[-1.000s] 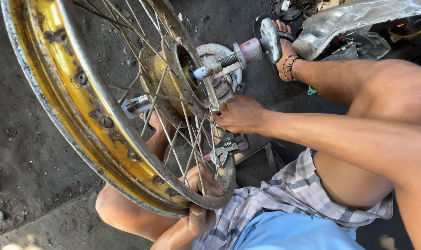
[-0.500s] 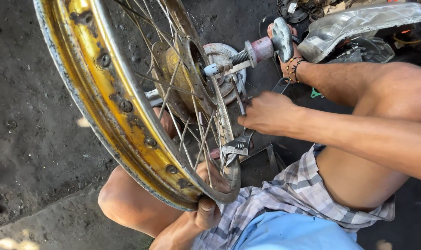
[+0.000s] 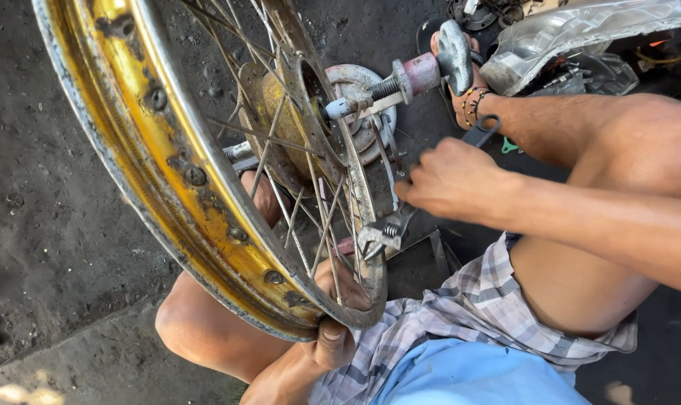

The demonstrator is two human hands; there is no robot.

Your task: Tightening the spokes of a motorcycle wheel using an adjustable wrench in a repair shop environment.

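— Head view shows a spoked motorcycle wheel [image 3: 205, 187], yes? How does it look?

— It stands upright on the dark ground [image 3: 48, 225], between the person's knees. Its rim [image 3: 130, 127] is yellow-gold with rust spots and worn paint, and thin steel spokes [image 3: 310, 202] run to the hub [image 3: 295, 112]. An axle [image 3: 385, 86] sticks out of the hub with a pinkish spacer [image 3: 421, 73] on it.

— And the hands?

— The right hand [image 3: 453, 180] is closed around an adjustable wrench [image 3: 400, 221]; the wrench head lies at the spokes near the rim. The left hand [image 3: 333, 337] grips the lower edge of the rim from below, fingers curled, thumb pressed on the outside.

— Anything else near?

— Checked shorts [image 3: 490, 307] and a sandalled foot [image 3: 460, 52] behind the axle.
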